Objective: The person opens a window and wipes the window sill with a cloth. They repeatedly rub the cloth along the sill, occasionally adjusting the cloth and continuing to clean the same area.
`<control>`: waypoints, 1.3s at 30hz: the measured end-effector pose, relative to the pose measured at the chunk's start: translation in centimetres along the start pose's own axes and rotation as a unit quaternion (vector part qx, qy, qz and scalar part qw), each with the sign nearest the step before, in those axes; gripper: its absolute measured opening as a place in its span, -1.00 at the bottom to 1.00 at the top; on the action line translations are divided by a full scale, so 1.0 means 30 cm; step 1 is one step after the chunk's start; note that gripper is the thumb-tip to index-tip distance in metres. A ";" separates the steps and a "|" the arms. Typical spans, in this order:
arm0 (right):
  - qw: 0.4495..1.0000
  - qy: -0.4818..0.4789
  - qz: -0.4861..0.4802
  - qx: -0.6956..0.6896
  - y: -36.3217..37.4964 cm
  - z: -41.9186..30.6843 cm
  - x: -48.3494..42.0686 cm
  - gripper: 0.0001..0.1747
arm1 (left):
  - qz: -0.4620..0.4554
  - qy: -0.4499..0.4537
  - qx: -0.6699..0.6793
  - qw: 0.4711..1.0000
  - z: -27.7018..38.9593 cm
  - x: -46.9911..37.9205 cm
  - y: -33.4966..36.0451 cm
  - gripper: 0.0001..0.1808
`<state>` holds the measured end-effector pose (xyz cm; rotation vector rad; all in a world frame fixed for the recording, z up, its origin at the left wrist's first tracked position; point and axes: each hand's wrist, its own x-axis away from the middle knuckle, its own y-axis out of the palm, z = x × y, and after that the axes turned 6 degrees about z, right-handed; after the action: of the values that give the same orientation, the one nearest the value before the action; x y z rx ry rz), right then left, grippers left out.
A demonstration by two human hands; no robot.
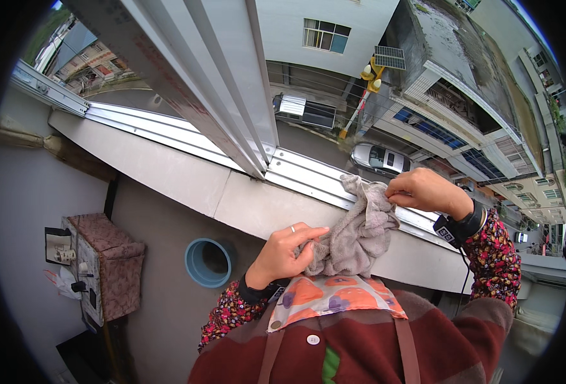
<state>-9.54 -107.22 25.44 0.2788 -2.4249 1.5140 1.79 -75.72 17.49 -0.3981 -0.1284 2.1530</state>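
A crumpled grey-beige cloth (360,235) lies over the pale stone window sill (264,211), and its far end reaches onto the metal sliding-window track (307,175). My right hand (427,194) pinches the cloth's upper right edge between thumb and fingers, above the track. At the cloth's left side, my left hand (285,252) grips a fold, with the index finger stretched out along it. A ring sits on one left finger. Both wrists wear dark bands. The cloth's near end comes up against my patterned apron (345,297).
An upright window frame (216,72) rises left of the cloth. Beyond the track is a drop to a street with a silver car (380,158) and a pickup truck (304,111). On the floor stands a blue bucket (208,263); a cloth-covered table (119,269) is at far left.
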 end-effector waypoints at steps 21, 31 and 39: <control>0.971 -0.003 0.206 0.121 0.235 -0.179 -0.069 -0.79 | -0.015 0.012 -0.008 1.000 -0.031 0.010 0.004 -0.68; 0.963 0.019 0.243 0.114 0.080 -0.216 -0.151 -0.71 | -0.015 0.030 -0.009 0.999 -0.036 0.008 -0.001 -0.71; 0.927 -0.085 0.365 -0.018 0.332 -0.304 -0.355 -0.84 | -0.034 0.030 -0.024 0.999 -0.044 0.011 -0.007 -0.68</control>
<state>-1.33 -94.47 17.35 -0.5994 -2.8641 1.7579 2.22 -75.40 16.21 -0.4786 -0.1589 2.0726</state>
